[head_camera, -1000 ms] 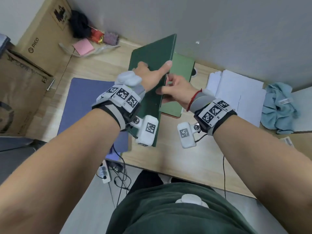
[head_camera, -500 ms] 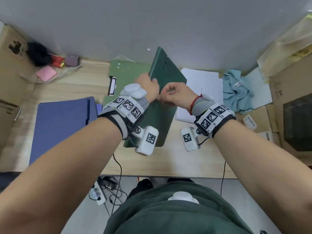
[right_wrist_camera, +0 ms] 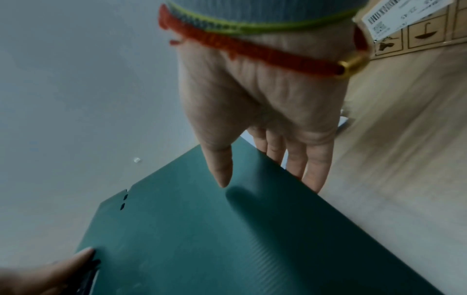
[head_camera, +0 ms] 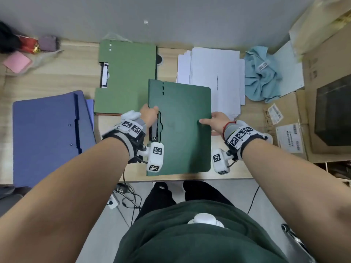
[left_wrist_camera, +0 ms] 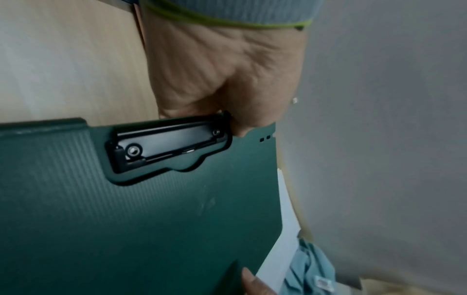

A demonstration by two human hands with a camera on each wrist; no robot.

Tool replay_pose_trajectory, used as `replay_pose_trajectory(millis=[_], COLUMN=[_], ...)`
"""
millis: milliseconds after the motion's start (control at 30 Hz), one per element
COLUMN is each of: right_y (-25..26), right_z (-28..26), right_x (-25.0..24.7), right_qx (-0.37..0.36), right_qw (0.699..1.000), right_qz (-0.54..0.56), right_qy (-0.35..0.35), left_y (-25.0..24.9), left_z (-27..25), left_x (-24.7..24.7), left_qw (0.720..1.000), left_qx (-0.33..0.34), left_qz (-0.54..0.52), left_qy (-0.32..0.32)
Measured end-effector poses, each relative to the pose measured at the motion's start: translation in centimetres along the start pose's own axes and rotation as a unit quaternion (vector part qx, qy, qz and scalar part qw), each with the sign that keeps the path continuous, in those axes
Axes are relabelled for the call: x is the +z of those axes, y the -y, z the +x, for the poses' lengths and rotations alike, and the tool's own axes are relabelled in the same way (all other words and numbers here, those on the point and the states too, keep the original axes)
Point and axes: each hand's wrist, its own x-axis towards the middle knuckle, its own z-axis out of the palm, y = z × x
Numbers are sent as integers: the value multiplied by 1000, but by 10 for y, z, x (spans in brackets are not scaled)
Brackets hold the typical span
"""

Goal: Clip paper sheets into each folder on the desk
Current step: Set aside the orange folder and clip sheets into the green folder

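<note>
A closed dark green folder (head_camera: 182,130) lies flat in front of me, partly over the paper stack (head_camera: 214,73). My left hand (head_camera: 150,112) grips its left edge just above the black clip (head_camera: 154,128); in the left wrist view the fingers (left_wrist_camera: 227,95) curl round that edge beside the clip (left_wrist_camera: 166,143). My right hand (head_camera: 216,120) pinches the right edge: the thumb (right_wrist_camera: 220,169) lies on the cover (right_wrist_camera: 227,239) and the other fingers go under it. A lighter green folder (head_camera: 129,73) lies behind to the left, and a blue folder (head_camera: 47,133) at the far left.
A crumpled blue cloth (head_camera: 260,73) lies right of the paper. Cardboard boxes (head_camera: 326,63) fill the right side. Small items, among them a pink pad (head_camera: 17,62), sit at the back left by the wall. The desk's front edge runs just below the dark folder.
The dark green folder stood on edge between my hands; it now lies flat, further right and nearer me. My right hand has shifted to its right edge.
</note>
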Motion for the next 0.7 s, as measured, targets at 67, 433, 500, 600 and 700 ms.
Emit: replay_pose_trajectory(millis=[67,433,500,600,700], right_y=[-10,-30,-20,7,42], right_z=[1,4,-1,-13,-31], right_x=[0,-26,-33,-42,-42], right_qx=[-1,1,13,9,-33], right_qw=[1000,1000,998,992,988], right_qz=[-30,0,66,113,95], right_qy=[0,-8,4,48,115], left_y=[8,25,18,2,-20], left_z=[1,6,0,-16,-39], left_x=[11,27,25,22,12], left_qw=[998,970,973,978,976], left_qx=[-24,10,14,41,67], left_qz=[55,217,203,160,153], left_qy=[-6,107,109,127,138])
